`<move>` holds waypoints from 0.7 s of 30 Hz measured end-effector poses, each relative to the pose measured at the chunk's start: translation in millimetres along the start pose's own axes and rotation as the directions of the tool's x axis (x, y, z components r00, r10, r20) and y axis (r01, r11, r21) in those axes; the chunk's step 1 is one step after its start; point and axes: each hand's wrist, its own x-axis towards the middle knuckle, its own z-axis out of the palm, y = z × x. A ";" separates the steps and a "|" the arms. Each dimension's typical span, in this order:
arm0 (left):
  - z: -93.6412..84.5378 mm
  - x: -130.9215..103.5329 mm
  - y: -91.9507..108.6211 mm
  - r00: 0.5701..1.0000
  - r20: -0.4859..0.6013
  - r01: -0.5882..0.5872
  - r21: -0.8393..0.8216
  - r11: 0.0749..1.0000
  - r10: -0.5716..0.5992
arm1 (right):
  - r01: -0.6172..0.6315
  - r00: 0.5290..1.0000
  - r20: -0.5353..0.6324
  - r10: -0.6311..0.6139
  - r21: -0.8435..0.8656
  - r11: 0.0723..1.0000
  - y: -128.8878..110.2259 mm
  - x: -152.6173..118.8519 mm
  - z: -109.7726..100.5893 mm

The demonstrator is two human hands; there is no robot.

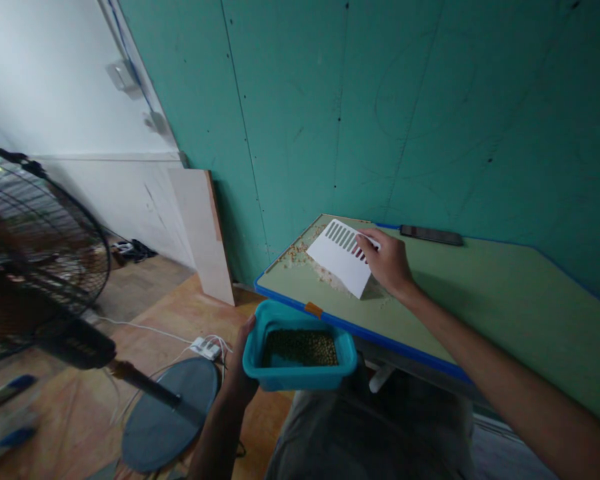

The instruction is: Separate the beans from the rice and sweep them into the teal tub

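Observation:
My left hand grips the left end of a teal plastic tub, held just below the table's near edge. Dark green and tan grains lie inside the tub. With fingers closed on its slotted edge, my right hand holds a white slotted plastic card tilted on the table top. Pale crumbs and small tan grains are scattered on the table beside and under the card. What touches the card's underside is hidden.
The pale green table has a blue edge and meets a green wall. A black phone-like object lies at its back. On the left stand a fan, its round base and a power strip. A board leans on the wall.

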 end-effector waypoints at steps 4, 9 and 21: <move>-1.2 2.0 -0.5 0.999 0.010 -0.051 0.002 0.999 0.050 | 0.038 0.999 0.028 -0.040 0.039 0.998 -4.3 -0.4 1.0; -3.3 7.8 -5.0 1.000 0.009 -0.005 -0.008 1.000 0.005 | 0.042 0.996 -0.082 -0.043 -0.006 0.999 1.1 5.8 -5.4; -12.1 10.0 -11.3 0.997 0.077 -0.009 0.003 1.000 0.008 | -0.017 0.996 -0.094 0.006 -0.118 0.993 15.4 8.6 -4.4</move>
